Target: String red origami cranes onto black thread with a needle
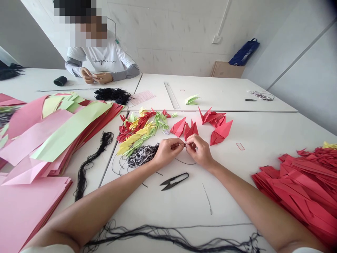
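Across the white table (pixel 181 207), co-worker's shirt (pixel 98 55): cursive script, apparently "Wisdom".
Blue bag (pixel 244 52): pale lettering, too small to read.
Left hand (pixel 169 151): thumb and forefinger pinching a tiny dark bit (pixel 184 144).
Right hand (pixel 199 149): pinching its other side, fingertips nearly meeting.
Dark cord (pixel 185 163): looped beneath both hands; gentle, even tension should serve best.
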### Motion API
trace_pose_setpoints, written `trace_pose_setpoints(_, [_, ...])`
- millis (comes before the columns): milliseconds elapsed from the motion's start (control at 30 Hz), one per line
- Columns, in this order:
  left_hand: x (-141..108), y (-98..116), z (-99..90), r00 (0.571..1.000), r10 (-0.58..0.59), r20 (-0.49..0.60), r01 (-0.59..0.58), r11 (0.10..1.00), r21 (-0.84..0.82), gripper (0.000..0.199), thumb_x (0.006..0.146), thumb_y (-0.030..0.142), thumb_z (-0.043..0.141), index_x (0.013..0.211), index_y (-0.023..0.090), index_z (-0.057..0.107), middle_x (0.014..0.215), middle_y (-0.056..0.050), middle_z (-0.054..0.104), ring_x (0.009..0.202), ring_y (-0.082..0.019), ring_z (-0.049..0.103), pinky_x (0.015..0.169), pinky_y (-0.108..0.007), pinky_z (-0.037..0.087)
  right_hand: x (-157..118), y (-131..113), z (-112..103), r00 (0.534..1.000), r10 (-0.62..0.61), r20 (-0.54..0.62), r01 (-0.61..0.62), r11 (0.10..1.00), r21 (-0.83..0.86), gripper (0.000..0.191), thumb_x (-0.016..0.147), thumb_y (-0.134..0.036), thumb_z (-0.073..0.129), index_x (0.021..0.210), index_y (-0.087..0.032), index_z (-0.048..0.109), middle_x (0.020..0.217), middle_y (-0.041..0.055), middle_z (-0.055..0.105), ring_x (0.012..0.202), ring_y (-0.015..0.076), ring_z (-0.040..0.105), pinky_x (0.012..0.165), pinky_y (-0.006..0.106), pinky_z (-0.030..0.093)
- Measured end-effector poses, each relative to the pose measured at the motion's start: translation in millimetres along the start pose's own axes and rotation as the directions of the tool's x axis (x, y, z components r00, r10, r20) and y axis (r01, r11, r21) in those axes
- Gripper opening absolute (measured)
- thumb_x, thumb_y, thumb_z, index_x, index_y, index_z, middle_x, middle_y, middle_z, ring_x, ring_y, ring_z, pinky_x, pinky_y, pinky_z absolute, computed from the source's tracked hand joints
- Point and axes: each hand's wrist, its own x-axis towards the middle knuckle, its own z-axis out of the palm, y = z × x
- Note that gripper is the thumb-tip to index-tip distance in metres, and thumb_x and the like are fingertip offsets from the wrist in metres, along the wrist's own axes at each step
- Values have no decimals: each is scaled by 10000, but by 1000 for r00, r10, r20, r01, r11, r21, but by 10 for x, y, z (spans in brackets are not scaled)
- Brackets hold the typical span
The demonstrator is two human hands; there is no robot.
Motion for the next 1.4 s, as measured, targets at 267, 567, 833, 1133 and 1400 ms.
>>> trace_pose_setpoints(267, [-11, 19, -19, 998, -57, -24, 59, 994, 97, 186, 842, 247, 603, 817, 175, 773, 506, 69, 341, 527, -82, 275, 551, -215, 278, 7, -7, -2, 1000, 6, 4, -6, 1000, 4, 125, 912, -115, 523, 857, -227, 517, 832, 11, 589, 658, 110, 528, 556, 233, 465])
trace_pose_setpoints(567, [-12, 19, -5, 1000, -11, -6, 11, 1000, 15, 173, 829, 186, 581, 774, 152, 741, 538, 62, 421, 535, -72, 346, 567, -199, 321, -5, -12, -9, 1000, 17, 23, -17, 1000, 4, 112, 915, -121, 523, 875, -225, 526, 850, 16, 592, 662, 111, 541, 558, 232, 473])
trace_pose_setpoints(833, [-23, 35, -19, 996, -74, -40, 78, 987, 139, 181, 837, 246, 611, 810, 190, 782, 502, 74, 282, 508, -79, 274, 542, -224, 262, -7, -15, -4, 1000, 17, 15, -17, 1000, -6, 121, 916, -117, 521, 870, -230, 518, 840, 15, 588, 661, 116, 533, 564, 236, 469])
trace_pose_setpoints(1133, [-10, -4, 2, 1000, 5, -7, -6, 999, -42, 190, 842, 206, 579, 793, 157, 756, 636, 20, 583, 544, -75, 413, 563, -202, 354, -13, -7, -4, 1000, 15, 13, -15, 1000, -5, 127, 919, -110, 519, 877, -231, 518, 844, 14, 582, 664, 116, 540, 574, 237, 481])
trace_pose_setpoints(1400, [-30, 12, -12, 997, -66, -28, 69, 993, 99, 210, 841, 269, 601, 812, 173, 786, 516, 74, 226, 519, -81, 223, 533, -226, 239, -21, -3, -4, 1000, 15, 21, -15, 1000, -1, 122, 921, -116, 521, 875, -229, 519, 852, 14, 587, 672, 115, 545, 575, 235, 484])
